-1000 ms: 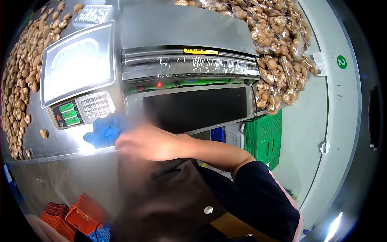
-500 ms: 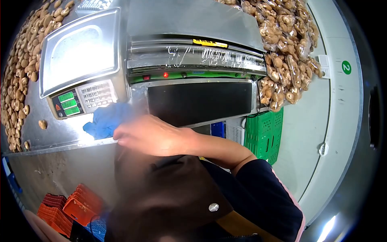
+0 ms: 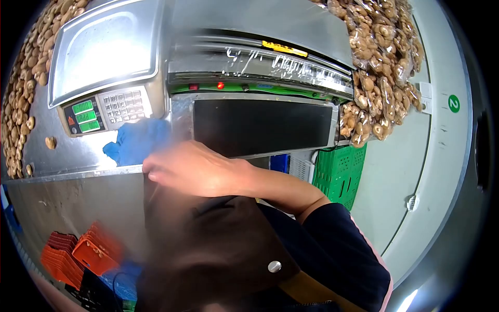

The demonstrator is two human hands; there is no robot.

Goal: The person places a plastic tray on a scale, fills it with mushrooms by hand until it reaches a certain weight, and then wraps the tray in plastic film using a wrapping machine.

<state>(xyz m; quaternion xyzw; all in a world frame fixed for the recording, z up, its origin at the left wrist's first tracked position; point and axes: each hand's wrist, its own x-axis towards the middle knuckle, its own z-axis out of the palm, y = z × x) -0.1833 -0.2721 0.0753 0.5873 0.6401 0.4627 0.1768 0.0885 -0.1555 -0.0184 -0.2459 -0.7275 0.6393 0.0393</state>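
My right hand [image 3: 195, 169] reaches in front of the brown apron [image 3: 208, 244] at the bench edge, its fingers bent and partly blurred. Just beyond its fingertips lies a crumpled blue cloth [image 3: 136, 143]; whether they touch cannot be made out. What the fingers grip, if anything, is hidden. My left hand is outside the view. Behind the cloth stands a weighing scale [image 3: 117, 106] with green displays and a bare steel pan. To its right is a film wrapping machine [image 3: 260, 65] with a lit red light and a black plate [image 3: 262, 125].
Loose mushrooms [image 3: 23, 114] are piled along the left of the steel bench [image 3: 57, 161]. Bagged mushrooms [image 3: 382, 62] are stacked at the right, above a green crate [image 3: 340, 171]. Orange baskets [image 3: 96, 249] sit low at the left.
The view has shifted slightly, so the scale and bench sit a little higher in the frame. The right hand stays by the blue cloth, almost unmoved.
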